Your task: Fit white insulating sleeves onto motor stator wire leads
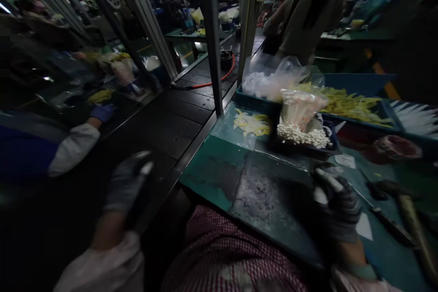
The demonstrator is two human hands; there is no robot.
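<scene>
My left hand, in a grey glove with pale fingertips, hangs over the dark slatted surface at the left, apart from the green bench. Motion smears it, so its fingers cannot be read. Above the bench's right part is my right hand, in a striped grey glove with white fingertips. Its fingers are curled together; whatever they hold, if anything, is hidden. A dark worn plate lies to its left on the bench. Beyond it stands a bin holding a bundle of thin white-tipped stems. Flat yellow-and-white pieces lie on the bench's far left corner.
A hammer and a dark-handled tool lie at the right, near a tape roll. Behind are a bin of yellow pieces and clear bags. A metal post rises ahead. A co-worker's gloved hand is at left.
</scene>
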